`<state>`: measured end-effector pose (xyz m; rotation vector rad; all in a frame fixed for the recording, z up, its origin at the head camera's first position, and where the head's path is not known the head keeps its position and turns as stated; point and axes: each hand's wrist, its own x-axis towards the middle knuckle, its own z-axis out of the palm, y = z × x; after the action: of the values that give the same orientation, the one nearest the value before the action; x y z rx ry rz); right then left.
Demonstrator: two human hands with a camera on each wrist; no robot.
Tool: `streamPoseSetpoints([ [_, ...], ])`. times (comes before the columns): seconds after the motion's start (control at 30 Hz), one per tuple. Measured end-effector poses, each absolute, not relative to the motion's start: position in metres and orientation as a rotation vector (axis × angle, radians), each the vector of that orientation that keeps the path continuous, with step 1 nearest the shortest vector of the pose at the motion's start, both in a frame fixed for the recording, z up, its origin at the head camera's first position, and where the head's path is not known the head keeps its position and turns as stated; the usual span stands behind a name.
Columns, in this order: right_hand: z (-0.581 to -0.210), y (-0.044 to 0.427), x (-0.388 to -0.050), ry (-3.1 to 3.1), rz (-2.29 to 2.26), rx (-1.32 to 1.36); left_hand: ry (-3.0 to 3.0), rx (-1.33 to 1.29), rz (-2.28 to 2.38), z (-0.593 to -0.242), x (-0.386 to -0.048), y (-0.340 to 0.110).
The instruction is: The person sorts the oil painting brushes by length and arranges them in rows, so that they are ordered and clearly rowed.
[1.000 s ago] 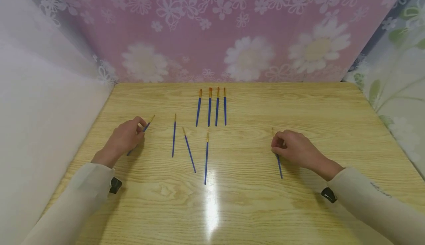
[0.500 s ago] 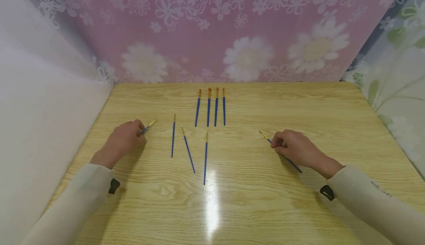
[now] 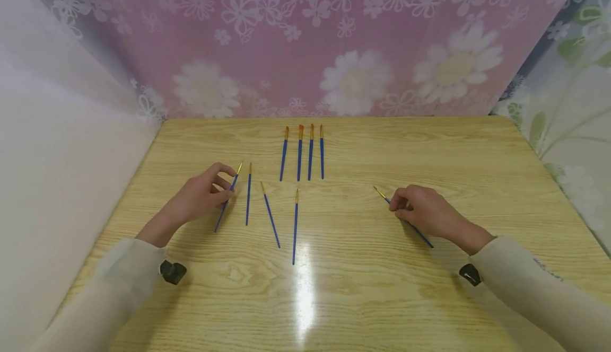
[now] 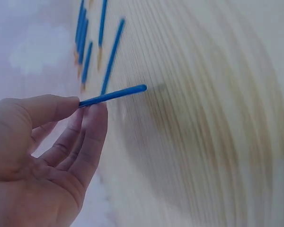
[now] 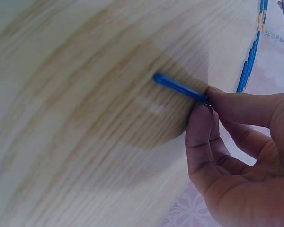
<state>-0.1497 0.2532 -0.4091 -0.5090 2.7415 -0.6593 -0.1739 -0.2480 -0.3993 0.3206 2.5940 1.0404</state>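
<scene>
My left hand (image 3: 202, 195) pinches a thin paintbrush (image 3: 222, 211) between thumb and fingertips, just left of a loose paintbrush (image 3: 248, 198). In the left wrist view the blue handle (image 4: 120, 93) sticks out past the fingertips. On the right, my right hand (image 3: 422, 209) pinches another paintbrush (image 3: 422, 237), its gold ferrule and tip pointing to the far left. From the right wrist, the rounded end of that blue handle (image 5: 177, 86) shows, while the fingers hide its middle. Two more thin paintbrushes, one tilted (image 3: 271, 217) and one nearly straight (image 3: 295, 230), lie between the hands.
Toward the table's back, several paintbrushes with wider orange-brown bristles stand side by side in a row, among them a flat one (image 3: 299, 156). A pink flowered cloth (image 3: 286, 66) rises behind the wooden table (image 3: 363, 299). A pale wall (image 3: 67, 129) borders the left.
My left hand has moved right with its paintbrush, which has turned steeper beside the loose ones. The right-hand paintbrush swung its tip leftward in the first half second, then stayed still.
</scene>
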Motion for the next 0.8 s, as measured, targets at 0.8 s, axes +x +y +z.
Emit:
streamPoseSetpoints([
  [0.8,-0.411,0.251,-0.148,2.779,-0.648,-0.491,2.693,0.644,0.969,-0.427,-0.135,-0.109],
])
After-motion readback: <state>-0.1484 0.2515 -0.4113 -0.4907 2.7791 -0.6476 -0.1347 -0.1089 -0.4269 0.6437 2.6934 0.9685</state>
